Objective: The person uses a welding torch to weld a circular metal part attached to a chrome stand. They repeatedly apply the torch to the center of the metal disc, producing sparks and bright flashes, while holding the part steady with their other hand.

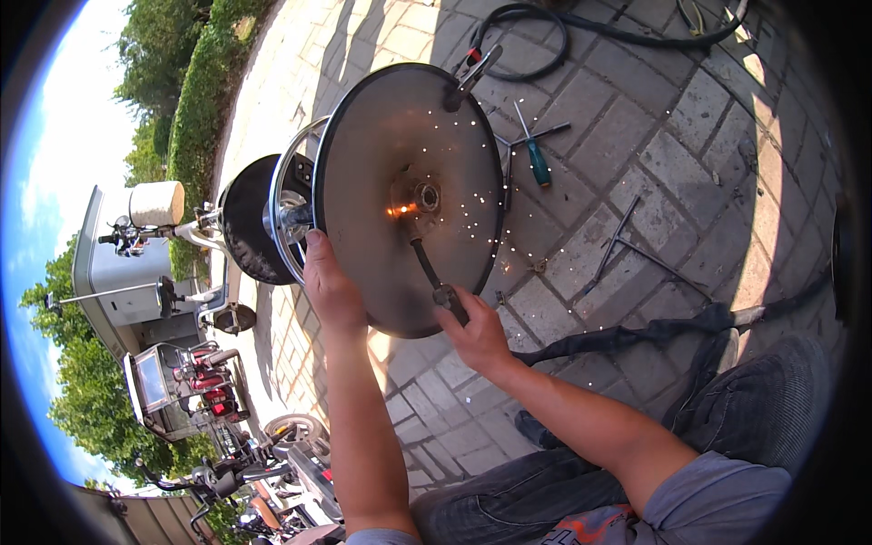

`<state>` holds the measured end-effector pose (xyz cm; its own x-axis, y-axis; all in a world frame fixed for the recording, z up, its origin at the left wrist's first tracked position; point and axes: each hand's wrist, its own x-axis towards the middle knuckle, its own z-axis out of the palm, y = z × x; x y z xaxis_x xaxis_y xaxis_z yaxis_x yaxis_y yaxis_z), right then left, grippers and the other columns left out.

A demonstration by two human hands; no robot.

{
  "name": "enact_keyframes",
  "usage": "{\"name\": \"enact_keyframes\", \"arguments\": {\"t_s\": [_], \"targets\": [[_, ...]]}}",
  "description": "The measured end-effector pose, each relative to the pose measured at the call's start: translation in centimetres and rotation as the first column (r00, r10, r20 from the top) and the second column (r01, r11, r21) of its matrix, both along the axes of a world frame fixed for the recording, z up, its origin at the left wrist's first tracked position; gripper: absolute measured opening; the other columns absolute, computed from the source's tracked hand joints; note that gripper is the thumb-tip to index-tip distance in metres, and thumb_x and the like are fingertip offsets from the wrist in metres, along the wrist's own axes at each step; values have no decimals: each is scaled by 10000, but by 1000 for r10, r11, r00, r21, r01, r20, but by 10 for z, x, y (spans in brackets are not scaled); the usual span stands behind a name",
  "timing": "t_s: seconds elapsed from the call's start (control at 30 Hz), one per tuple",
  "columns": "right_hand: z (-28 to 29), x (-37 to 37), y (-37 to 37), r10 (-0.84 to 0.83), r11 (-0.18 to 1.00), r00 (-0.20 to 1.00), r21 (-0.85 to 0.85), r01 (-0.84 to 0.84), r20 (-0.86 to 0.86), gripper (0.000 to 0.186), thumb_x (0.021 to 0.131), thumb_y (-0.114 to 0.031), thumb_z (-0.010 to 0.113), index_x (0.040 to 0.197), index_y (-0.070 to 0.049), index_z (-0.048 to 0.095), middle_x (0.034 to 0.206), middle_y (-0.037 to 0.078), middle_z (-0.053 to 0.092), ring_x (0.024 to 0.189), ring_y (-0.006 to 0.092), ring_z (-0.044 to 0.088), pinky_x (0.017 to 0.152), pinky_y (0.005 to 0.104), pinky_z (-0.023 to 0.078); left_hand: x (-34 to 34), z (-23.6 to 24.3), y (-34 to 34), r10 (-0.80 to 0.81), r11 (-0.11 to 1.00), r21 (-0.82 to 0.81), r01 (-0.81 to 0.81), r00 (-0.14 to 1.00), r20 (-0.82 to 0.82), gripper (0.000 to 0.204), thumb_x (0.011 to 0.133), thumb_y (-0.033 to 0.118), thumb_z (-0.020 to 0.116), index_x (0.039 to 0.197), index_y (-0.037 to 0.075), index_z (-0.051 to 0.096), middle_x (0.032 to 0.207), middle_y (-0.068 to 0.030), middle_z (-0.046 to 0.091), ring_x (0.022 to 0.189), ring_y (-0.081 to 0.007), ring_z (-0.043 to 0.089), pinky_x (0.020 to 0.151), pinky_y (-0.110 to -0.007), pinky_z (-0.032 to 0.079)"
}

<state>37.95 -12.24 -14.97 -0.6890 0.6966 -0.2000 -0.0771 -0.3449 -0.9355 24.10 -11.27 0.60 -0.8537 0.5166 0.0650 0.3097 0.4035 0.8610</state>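
Observation:
A bar stool lies on its side, its round metal base [363, 136] facing me. Behind the base are a chrome foot ring [278, 182] and a black seat [250, 218]. My left hand [334, 289] is closed on the stool at the base's lower left edge, some of its fingers hidden. In my right hand [477, 334] is a welding gun [429, 263] with a curved neck. Its tip meets the hub [427, 196] at the base's middle, where orange light glows and sparks fly right. A metal clamp [477, 77] grips the base's upper right rim.
A green-handled screwdriver [538, 163], a dark three-armed wrench [554, 130] and a T-shaped tool [620, 241] lie on the paving. A sleeved cable [636, 334] runs beside my right forearm; another cable [636, 38] crosses the top. Parked scooters [291, 463] stand at lower left.

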Motion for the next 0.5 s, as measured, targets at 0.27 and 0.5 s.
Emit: {"name": "enact_keyframes", "arguments": {"t_s": [0.27, 0.5], "targets": [[-3, -2, -6, -28, 999, 1000, 25, 28, 4, 406, 919, -286, 685, 1211, -14, 605, 979, 214, 659, 923, 407, 641, 791, 439, 507, 3, 0, 3, 31, 999, 29, -31, 999, -6, 545, 1077, 461, 373, 1218, -6, 617, 1099, -82, 674, 971, -164, 644, 848, -285, 498], [-5, -6, 0, 4, 999, 1000, -35, -5, -11, 399, 930, -264, 671, 1227, -6, 602, 993, 198, 673, 930, 340, 658, 803, 395, 508, -1, -4, 2, 20, 999, 37, -21, 1000, 20, 540, 1079, 450, 369, 1221, -7, 619, 1106, -87, 677, 983, -166, 646, 852, -283, 500]]}}
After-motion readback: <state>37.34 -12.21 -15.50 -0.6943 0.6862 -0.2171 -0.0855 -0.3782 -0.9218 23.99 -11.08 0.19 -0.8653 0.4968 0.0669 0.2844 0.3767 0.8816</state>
